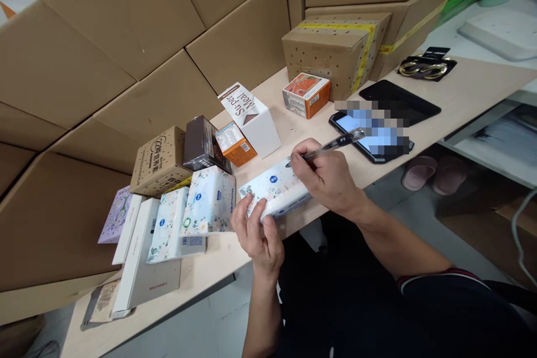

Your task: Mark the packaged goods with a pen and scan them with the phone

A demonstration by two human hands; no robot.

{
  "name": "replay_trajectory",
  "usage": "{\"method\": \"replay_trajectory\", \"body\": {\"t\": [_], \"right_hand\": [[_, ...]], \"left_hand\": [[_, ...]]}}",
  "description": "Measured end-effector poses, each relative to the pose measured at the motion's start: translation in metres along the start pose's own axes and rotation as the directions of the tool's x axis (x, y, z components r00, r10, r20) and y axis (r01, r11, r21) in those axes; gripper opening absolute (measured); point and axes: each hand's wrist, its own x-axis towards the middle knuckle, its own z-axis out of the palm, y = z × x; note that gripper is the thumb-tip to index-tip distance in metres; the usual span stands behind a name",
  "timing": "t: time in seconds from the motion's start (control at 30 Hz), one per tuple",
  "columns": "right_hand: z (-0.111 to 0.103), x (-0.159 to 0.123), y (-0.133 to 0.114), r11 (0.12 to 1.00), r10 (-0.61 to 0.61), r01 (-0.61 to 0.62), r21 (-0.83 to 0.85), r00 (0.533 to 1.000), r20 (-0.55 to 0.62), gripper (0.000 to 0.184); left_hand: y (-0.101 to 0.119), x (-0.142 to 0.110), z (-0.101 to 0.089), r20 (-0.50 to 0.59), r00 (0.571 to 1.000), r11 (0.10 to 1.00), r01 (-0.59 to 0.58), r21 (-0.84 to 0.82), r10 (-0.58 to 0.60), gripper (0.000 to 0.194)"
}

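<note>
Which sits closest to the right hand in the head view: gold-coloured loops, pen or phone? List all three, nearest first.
1. Pen, in the right hand.
2. Phone, lying beyond the hand.
3. Gold-coloured loops, past the phone.

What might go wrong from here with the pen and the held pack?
The held floral pack looks softly wrapped, so the pen in the right hand might dent or smudge it. It also sits near the front edge of the table; if the left hand slips, it could slide off.
</note>
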Motion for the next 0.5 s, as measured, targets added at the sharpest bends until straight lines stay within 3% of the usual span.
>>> {"method": "replay_trajectory", "body": {"t": [0.5], "right_hand": [[0.0026,0.0009,-0.0005,0.988,-0.033,0.041,-0.149,0.998,0.056,0.029]], "left_hand": [[0.0007,-0.0009,-0.0003,-0.008,1.000,1.000,-0.004,-0.020,0.004,0.030]]}}
